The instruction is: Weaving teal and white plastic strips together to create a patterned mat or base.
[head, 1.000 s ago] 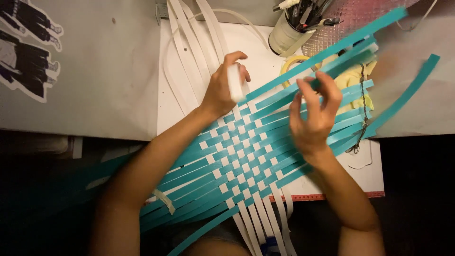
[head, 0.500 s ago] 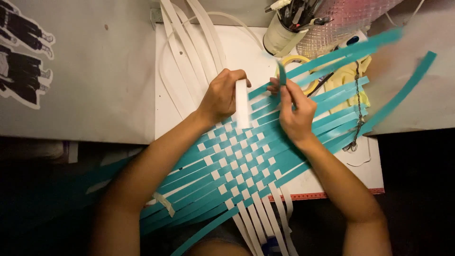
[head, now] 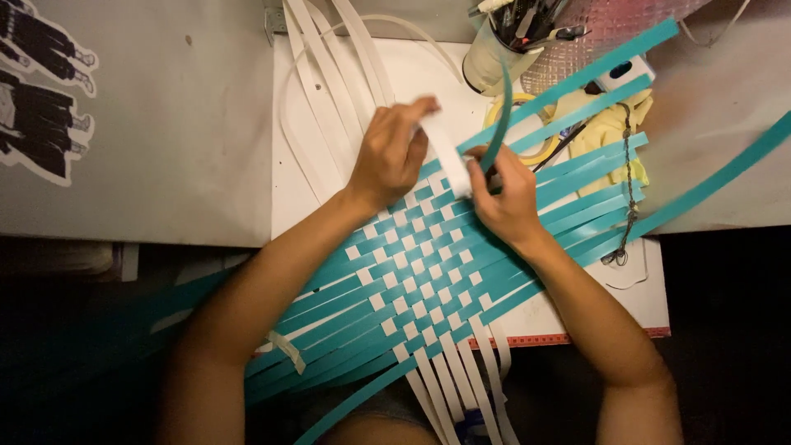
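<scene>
A woven mat (head: 412,272) of teal and white paper strips lies on a white board (head: 305,206) in the head view. My left hand (head: 391,156) pinches a white strip (head: 445,152) at the mat's upper edge. My right hand (head: 507,194) sits just right of it and lifts one teal strip (head: 498,124), which curves upward. Loose teal strips (head: 593,124) fan out to the upper right. White strips (head: 329,74) trail off to the top left, and more hang past the near edge (head: 453,387).
A cup of pens and tools (head: 507,41) stands at the top centre beside a roll of tape (head: 527,132), a yellow cloth (head: 610,132) and a thin chain (head: 628,189). Grey table (head: 165,132) lies to the left, with dark figure cutouts (head: 37,99).
Both hands have moved closer together at the mat's upper edge. My right hand went from flat on the teal strips to raising one strip upright, and the left has slid the white strip right.
</scene>
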